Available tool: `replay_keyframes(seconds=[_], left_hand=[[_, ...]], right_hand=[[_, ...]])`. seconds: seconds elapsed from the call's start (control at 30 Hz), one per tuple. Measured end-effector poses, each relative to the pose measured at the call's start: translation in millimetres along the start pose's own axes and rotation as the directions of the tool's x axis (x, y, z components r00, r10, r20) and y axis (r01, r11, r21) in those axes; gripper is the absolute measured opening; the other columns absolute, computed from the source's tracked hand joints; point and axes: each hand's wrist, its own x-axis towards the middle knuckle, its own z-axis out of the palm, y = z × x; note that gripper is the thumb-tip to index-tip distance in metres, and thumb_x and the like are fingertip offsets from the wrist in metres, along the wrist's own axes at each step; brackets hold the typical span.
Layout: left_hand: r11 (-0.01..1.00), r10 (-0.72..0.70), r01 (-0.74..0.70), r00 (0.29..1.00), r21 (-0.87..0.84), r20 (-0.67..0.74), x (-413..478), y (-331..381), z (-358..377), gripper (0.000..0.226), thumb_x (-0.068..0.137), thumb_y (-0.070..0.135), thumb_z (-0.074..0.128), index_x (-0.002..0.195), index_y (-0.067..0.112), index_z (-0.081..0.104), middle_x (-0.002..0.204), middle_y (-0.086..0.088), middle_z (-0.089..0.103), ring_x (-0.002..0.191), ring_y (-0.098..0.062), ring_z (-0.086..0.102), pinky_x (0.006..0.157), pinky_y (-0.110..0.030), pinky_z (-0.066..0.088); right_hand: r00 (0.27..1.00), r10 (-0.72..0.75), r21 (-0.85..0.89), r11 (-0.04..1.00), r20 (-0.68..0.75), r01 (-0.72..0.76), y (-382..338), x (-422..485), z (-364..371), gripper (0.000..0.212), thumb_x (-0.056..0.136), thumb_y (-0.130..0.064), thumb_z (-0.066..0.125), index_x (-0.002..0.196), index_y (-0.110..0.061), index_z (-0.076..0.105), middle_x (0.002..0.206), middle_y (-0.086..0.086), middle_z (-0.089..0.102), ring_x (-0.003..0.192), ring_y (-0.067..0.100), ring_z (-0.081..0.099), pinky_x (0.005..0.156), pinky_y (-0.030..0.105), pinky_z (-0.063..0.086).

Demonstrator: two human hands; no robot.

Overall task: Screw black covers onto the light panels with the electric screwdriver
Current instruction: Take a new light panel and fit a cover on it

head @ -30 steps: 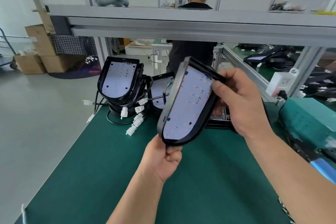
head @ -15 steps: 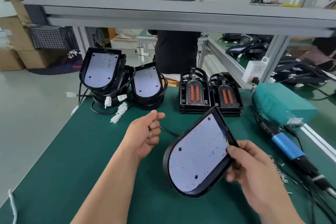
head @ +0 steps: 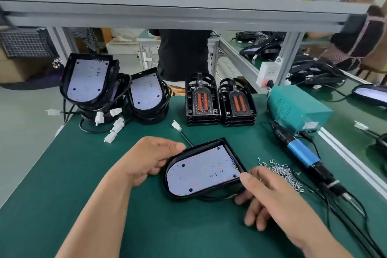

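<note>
We have the light panel point(head: 202, 168) near the front middle of the green surface point(head: 94, 174), LED face up. It lies low and nearly flat; we cannot tell if it is fully set down. The left hand point(head: 146, 159) grips the rounded end, its fingers point(head: 165, 146) curled over the black rim. The right hand point(head: 270, 192) pinches the square corner, thumb on top and the other fingers under the near edge. Both hands are grasping the panel and neither is free.

Handling, as we judge it: the panel is a stiff plastic tray with a thin board inside, probably light. The white LED face looks delicate, so we keep fingers off it and hold by the black rim, as now. Its cable point(head: 185, 137) trails off the back with a white plug point(head: 176, 125), which could snag or drag.

The black covers point(head: 202, 100) sit in two stacks at the back, well apart from the panel. They look rigid and ribbed, so we would take one by its side edges. The electric screwdriver point(head: 301, 153) lies to the right, untouched, with the screws point(head: 280, 172) heaped between it and the panel. The screws are tiny and loose and will scatter easily. No cover is on the panel yet.
</note>
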Motion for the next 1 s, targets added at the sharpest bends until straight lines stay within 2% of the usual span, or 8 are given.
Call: replay_keyframes(seconds=[0.1,0.2,0.43,0.5,0.57,0.63,0.77,1.0], left_hand=[[1.000,-0.004,0.003,0.998,-0.022,-0.067,4,-3,2,0.022,0.089,0.034,0.082,0.104,0.018,0.084,0.066,0.001,0.024,0.054,-0.013,0.016,0.048,-0.021,0.016],[0.999,-0.025,0.022,0.997,-0.034,-0.079,4,-5,4,0.027,0.085,0.038,0.086,0.103,0.018,0.084,0.077,-0.007,0.035,0.065,-0.020,0.017,0.063,-0.035,0.013],[1.000,0.002,-0.001,1.000,0.018,-0.013,2,-5,4,0.063,0.070,0.064,0.083,0.104,0.011,0.083,0.077,-0.008,0.038,0.059,-0.017,0.016,0.051,-0.026,0.013],[1.000,0.008,-0.008,1.000,0.028,0.016,2,-5,2,0.067,0.069,0.063,0.086,0.104,0.006,0.080,0.077,-0.010,0.031,0.057,-0.016,0.016,0.047,-0.023,0.014],[0.999,0.001,-0.003,0.999,0.049,0.042,1,-4,2,0.060,0.069,0.057,0.087,0.102,0.007,0.081,0.070,-0.006,0.045,0.054,-0.014,0.019,0.046,-0.021,0.016],[0.998,-0.011,0.009,0.999,0.054,0.035,0,-3,3,0.049,0.068,0.051,0.088,0.098,0.013,0.083,0.068,0.003,0.060,0.051,-0.010,0.025,0.045,-0.019,0.019],[0.998,-0.007,0.006,1.000,0.059,0.018,1,-5,4,0.044,0.068,0.049,0.086,0.097,0.016,0.084,0.072,0.000,0.063,0.054,-0.011,0.026,0.046,-0.020,0.020],[0.999,-0.017,0.017,1.000,0.050,0.016,3,-6,4,0.036,0.073,0.043,0.085,0.096,0.015,0.083,0.073,-0.003,0.060,0.055,-0.013,0.025,0.048,-0.023,0.018]], right_hand=[[0.998,-0.061,-0.199,0.978,-0.009,0.058,-8,3,-14,0.049,0.088,-0.074,0.066,0.087,-0.025,0.063,0.082,0.012,0.077,0.052,0.033,0.066,0.043,0.031,0.043],[0.981,-0.183,-0.473,0.871,-0.065,0.131,-22,11,-28,0.057,0.088,-0.083,0.048,0.084,-0.029,0.062,0.072,0.001,0.073,0.048,0.014,0.059,0.056,0.029,0.042],[0.824,-0.520,-0.641,0.716,-0.225,0.276,-82,93,-11,0.025,0.098,-0.052,0.063,0.093,-0.027,0.066,0.082,-0.012,0.068,0.078,0.006,0.064,0.070,0.034,0.048],[0.814,-0.561,-0.720,0.627,-0.151,0.299,-98,126,10,0.038,0.097,-0.047,0.063,0.086,-0.011,0.055,0.076,-0.003,0.054,0.074,0.027,0.055,0.071,0.044,0.049],[0.829,-0.550,-0.774,0.568,-0.104,0.280,-109,157,32,0.041,0.094,-0.050,0.065,0.090,-0.011,0.051,0.083,0.002,0.054,0.078,0.029,0.051,0.072,0.047,0.045],[0.861,-0.500,-0.820,0.528,-0.091,0.219,-114,182,53,0.055,0.093,-0.057,0.066,0.114,-0.007,0.057,0.114,0.014,0.062,0.108,0.036,0.056,0.088,0.047,0.049],[0.875,-0.461,-0.870,0.481,-0.151,0.103,-110,212,79,0.092,0.091,-0.068,0.066,0.149,-0.001,0.040,0.158,0.023,0.038,0.142,0.043,0.039,0.111,0.053,0.040],[0.866,-0.469,-0.900,0.432,-0.174,0.053,-102,225,92,0.124,0.078,-0.084,0.069,0.158,0.002,0.029,0.167,0.027,0.024,0.150,0.045,0.030,0.114,0.058,0.035]])
